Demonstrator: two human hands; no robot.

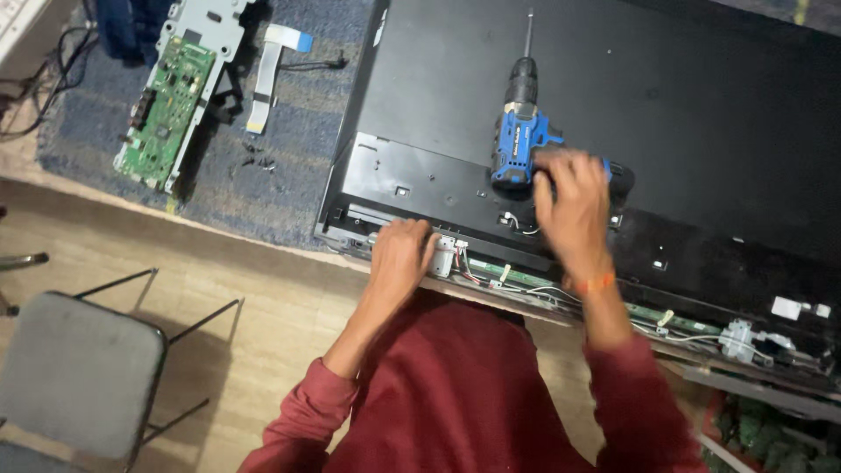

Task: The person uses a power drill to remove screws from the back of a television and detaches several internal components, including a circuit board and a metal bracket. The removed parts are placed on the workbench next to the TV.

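While L hand (400,254) pressed flat, fingers together, on panel's (666,114) near edge, R hand (571,203) was blurred, its fingers spread over the drill (524,131) lying mid-panel. Best keep L bracing, grip handle fully before lifting.

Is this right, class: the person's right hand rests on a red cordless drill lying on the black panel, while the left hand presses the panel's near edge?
Not quite. The head view shows the cordless drill is blue and black, not red. The right hand does rest on it on the black panel, and the left hand presses the near edge.
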